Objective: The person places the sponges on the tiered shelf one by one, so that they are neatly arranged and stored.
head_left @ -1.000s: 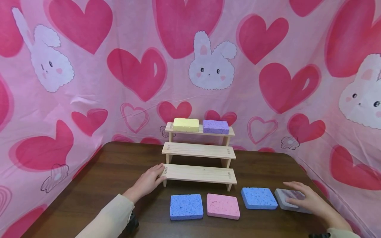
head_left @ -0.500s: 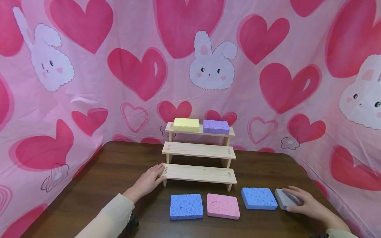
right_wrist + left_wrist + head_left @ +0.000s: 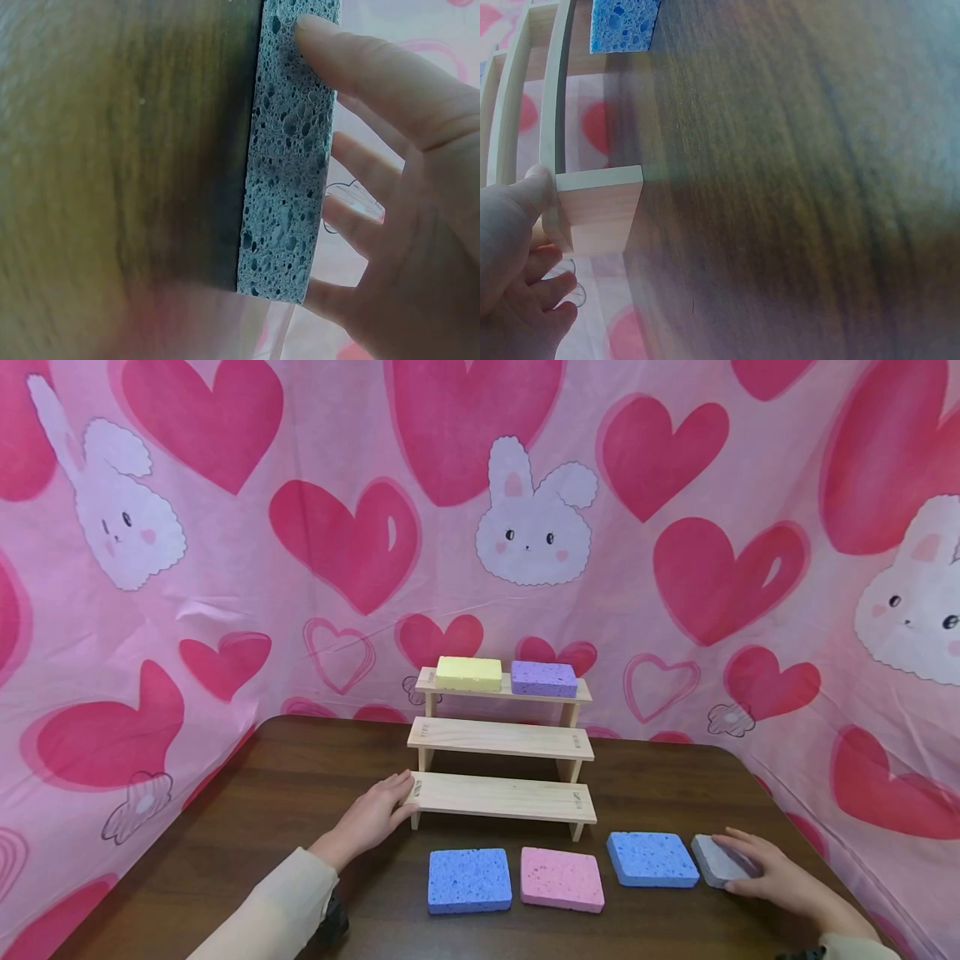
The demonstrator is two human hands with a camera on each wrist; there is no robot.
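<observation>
My left hand (image 3: 367,820) holds the left end of the lowest step of a three-tier wooden shelf (image 3: 501,795). In the left wrist view the thumb lies against the board's end and the other fingers are bent behind it. At the far right, my right hand (image 3: 772,872) grips a grey sponge (image 3: 717,862) lying on the table. Its thumb presses the sponge's porous side (image 3: 289,172), and the other fingers reach over to the far side, partly hidden. Just left of the grey sponge lies a blue sponge (image 3: 652,860).
A pink sponge (image 3: 561,878) and another blue sponge (image 3: 469,881) lie in front of the shelf. On the top step sit a yellow sponge (image 3: 468,674) and a purple sponge (image 3: 543,678). A pink heart-patterned cloth (image 3: 442,560) hangs behind the brown table (image 3: 300,777).
My right hand has come down onto the grey sponge and closed its thumb and fingers around it. The left hand has stayed at the shelf's end.
</observation>
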